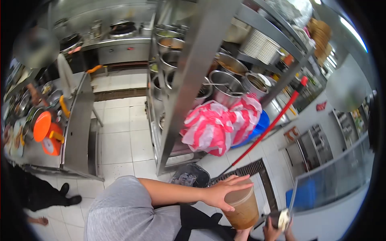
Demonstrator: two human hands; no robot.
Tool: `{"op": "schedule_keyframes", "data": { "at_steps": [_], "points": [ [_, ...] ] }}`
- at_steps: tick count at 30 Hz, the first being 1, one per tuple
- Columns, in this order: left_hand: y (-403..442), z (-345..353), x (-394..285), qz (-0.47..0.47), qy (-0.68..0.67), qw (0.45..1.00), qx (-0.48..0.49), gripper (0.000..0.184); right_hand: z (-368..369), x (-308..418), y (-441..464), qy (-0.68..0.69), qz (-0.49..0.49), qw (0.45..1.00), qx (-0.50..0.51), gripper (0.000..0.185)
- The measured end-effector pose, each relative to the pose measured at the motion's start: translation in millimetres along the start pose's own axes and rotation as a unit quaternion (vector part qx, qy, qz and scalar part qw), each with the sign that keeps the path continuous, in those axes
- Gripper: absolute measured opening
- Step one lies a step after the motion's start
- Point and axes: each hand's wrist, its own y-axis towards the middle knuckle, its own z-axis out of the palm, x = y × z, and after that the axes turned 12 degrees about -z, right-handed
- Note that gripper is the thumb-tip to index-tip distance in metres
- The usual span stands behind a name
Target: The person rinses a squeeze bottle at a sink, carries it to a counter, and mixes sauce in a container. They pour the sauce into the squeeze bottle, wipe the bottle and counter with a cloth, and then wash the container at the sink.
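A tall translucent tub [243, 211] with brownish contents is at the lower right. My left hand [225, 192] spans its top, fingers stretched across the rim and thumb at the near side. My right hand [242, 234] supports the tub from below, mostly cut off by the frame's lower edge. Just right of it, another person's hands [272, 232] hold a dark object with a pale part [283, 220], which I cannot make out.
Red-and-white striped bags [213, 126] and metal pots [225, 86] fill the steel rack. A red pole [269, 128] leans above a black bin [191, 175]. At left, a worktable [76, 132] holds an orange scale [51, 141]; a co-worker stands beside it.
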Motion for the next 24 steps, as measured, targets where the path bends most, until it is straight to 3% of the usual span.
{"op": "schedule_keyframes", "data": {
  "at_steps": [3, 7, 8, 12, 15, 18, 20, 22, 24],
  "points": [
    [-10.2, 13.5, -9.1, 0.040, -0.039, 0.998, -0.013, 0.107, -20.5, 11.7, -23.0, -0.028, 0.008, 0.999, 0.018, 0.043],
    [-35.0, 25.4, -19.6, 0.035, -0.039, 0.997, -0.053, 0.106, -4.8, -54.8, -131.5, -0.184, 0.247, 0.937, 0.165, 0.040],
    [-42.3, 28.1, -20.0, 0.043, 0.003, 0.996, -0.074, 0.105, 18.7, -44.4, -145.0, -0.215, 0.298, 0.919, 0.146, 0.023],
    [-71.3, 44.3, -15.3, 0.006, -0.031, 0.994, -0.105, 0.104, 1.0, -30.3, -168.3, -0.248, 0.166, 0.935, 0.192, 0.016],
    [-99.3, 61.4, -29.9, -0.010, -0.034, 0.996, -0.086, 0.104, -67.2, -33.3, -187.1, -0.246, 0.135, 0.946, 0.163, 0.016],
    [-129.2, 90.1, -52.4, -0.004, -0.056, 0.996, -0.063, 0.104, -194.4, -58.6, -233.7, -0.292, 0.161, 0.937, 0.104, 0.020],
    [-144.7, 110.3, -73.6, 0.015, -0.092, 0.994, -0.054, 0.104, -279.7, -60.8, -295.1, -0.345, 0.206, 0.913, 0.073, 0.020],
    [-159.9, 130.6, -92.6, 0.033, -0.113, 0.992, -0.033, 0.101, -425.0, -105.7, -369.5, -0.417, 0.158, 0.885, 0.135, 0.016],
    [-172.5, 143.6, -116.9, 0.069, -0.098, 0.993, -0.018, 0.102, -464.4, -86.9, -439.1, -0.478, 0.260, 0.833, 0.102, 0.016]
  ]
}}
